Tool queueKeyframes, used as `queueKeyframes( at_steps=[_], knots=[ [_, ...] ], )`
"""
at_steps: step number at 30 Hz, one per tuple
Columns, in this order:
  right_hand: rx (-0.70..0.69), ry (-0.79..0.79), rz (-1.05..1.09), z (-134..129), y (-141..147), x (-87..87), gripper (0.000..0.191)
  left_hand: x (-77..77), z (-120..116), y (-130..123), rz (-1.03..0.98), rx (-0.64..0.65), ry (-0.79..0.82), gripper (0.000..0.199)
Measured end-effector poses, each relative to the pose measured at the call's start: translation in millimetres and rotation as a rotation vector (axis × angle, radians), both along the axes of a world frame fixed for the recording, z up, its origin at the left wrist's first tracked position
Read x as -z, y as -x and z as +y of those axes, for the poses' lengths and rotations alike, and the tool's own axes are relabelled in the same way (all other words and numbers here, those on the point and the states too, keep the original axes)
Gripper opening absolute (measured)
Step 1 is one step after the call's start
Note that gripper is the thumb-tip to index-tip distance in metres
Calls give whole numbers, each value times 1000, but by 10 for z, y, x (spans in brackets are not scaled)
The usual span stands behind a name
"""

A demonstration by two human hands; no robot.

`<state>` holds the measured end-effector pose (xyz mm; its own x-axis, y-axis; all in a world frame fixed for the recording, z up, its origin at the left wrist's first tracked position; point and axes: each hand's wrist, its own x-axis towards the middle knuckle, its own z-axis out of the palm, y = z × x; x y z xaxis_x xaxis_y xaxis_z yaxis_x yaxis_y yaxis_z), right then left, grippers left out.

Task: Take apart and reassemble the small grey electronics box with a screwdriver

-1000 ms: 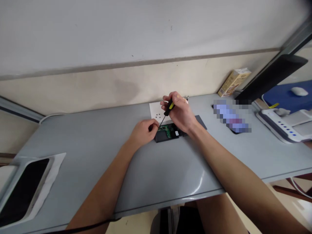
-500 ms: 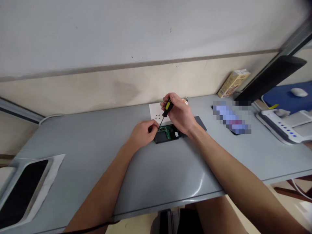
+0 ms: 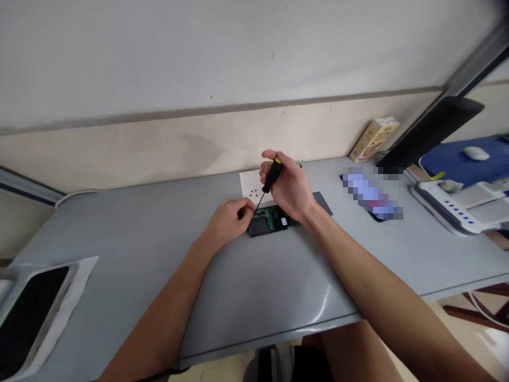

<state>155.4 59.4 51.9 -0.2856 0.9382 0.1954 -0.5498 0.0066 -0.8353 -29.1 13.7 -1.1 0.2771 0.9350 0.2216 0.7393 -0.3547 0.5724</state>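
Note:
My right hand (image 3: 292, 188) is closed round the black and yellow handle of a screwdriver (image 3: 272, 174). Its thin shaft slants down to the left, with the tip at the upper left corner of a green circuit board (image 3: 271, 217) in a flat black casing (image 3: 260, 228). My left hand (image 3: 233, 220) is at the casing's left end, thumb and fingertips pinched together beside the screwdriver tip. Whatever lies between those fingertips is hidden. Several small dark screws (image 3: 253, 193) lie on a white sheet of paper (image 3: 247, 180) behind the casing.
A dark flat panel (image 3: 323, 203) lies partly behind my right wrist. To the right are a phone (image 3: 371, 196), a carton (image 3: 374, 139), a black monitor-like object (image 3: 431, 132) and a white stand (image 3: 449, 209). At far left, a black-screened device (image 3: 34, 313) rests on white paper.
The screwdriver handle has turned in my right fingers, its yellow side patch no longer facing me. My right index finger is straighter. The whole view has shifted slightly; my left hand keeps its pinch.

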Motion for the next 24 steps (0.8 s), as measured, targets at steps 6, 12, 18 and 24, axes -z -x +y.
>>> queueKeyframes(
  at_steps=[6, 12, 18, 24],
  knots=[
    [4, -28, -21, 2, -12, 45, 45, 4, 2, -2, 2, 2, -9, 20],
    [155, -109, -138, 5, 25, 58, 49, 16, 21, 10, 13, 7, -29, 21],
    [7, -29, -60, 28, -17, 28, 44, 18, 16, 9, 3, 10, -34, 20],
    [-14, -62, -47, -44, 11, 9, 51, 1, 4, 6, 1, 11, -36, 20]
  ],
)
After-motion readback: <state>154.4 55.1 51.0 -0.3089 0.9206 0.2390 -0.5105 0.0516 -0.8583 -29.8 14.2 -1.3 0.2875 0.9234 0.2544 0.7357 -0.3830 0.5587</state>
